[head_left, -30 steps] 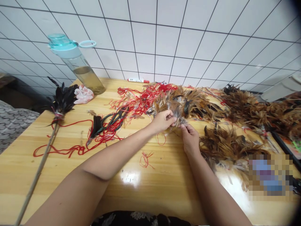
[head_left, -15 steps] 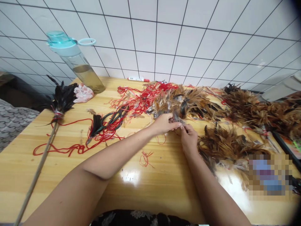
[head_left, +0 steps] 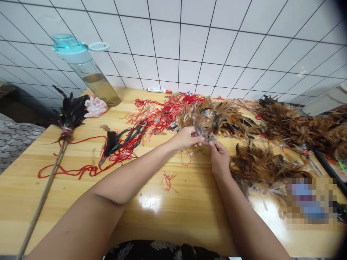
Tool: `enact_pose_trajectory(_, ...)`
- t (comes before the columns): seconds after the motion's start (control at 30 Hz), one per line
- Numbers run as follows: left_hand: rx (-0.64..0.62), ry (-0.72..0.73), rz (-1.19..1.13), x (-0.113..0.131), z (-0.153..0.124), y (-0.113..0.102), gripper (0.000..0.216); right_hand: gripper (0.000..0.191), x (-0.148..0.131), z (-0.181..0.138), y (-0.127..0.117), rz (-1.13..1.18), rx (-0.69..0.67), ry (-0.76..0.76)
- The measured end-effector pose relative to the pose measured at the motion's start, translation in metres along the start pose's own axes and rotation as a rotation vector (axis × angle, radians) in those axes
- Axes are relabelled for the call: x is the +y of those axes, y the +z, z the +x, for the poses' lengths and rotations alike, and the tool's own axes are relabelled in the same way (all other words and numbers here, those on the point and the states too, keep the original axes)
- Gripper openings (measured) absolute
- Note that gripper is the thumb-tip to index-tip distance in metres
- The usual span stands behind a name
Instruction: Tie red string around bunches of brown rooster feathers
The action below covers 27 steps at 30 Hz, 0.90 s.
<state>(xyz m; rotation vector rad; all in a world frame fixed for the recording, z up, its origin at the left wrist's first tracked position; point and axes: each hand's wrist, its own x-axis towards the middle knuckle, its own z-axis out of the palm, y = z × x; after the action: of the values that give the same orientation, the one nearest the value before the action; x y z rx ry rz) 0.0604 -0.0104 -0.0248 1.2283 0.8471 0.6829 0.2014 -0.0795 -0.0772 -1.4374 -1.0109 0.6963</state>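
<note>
Along the bottom edge shows a dark floral garment, then the bare front of the wooden table. A small tangle of thin red string lies there, well short of the hands.

Over the middle of the table, the left hand pinches a tuft of grey-brown feathers between thumb and fingers; the right hand grips its near end with narrowed fingertips — the two hands almost meet (the exact hold is partly hidden). Just right of the right hand lies a loose brown feather bundle.

On the left, a black feather duster lies with its stick pointing nearward; between it and the hands are scissors among red cord.

Behind the hands spreads a brown feather heap — beside it, a red string pile. Farthest back are a clear water bottle, a red-capped marker and the tiled wall.
</note>
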Motion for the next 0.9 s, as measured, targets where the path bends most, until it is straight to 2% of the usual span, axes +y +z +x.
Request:
enact_pose_trajectory(0.2, -0.021, -0.006, 0.118, -0.003, 0.0, -0.002, 0.006, 0.021, 0.002, -0.001, 0.0, -0.156, -0.016, -0.099)
enact_pose_trajectory(0.37, -0.059, 0.003, 0.118, -0.004, 0.001, -0.001, 0.007, 0.022, -0.005, -0.005, 0.002, -0.264, -0.059, -0.144)
enact_pose_trajectory(0.77, -0.145, -0.003, 0.133, -0.007, 0.001, -0.002, 0.009, 0.022, -0.011, -0.009, 0.005, -0.406, -0.077, -0.216)
enact_pose_trajectory(0.9, -0.133, 0.028, 0.147, -0.009, 0.003, -0.002, 0.01, 0.021, -0.012, -0.01, 0.006, -0.424, -0.108, -0.232)
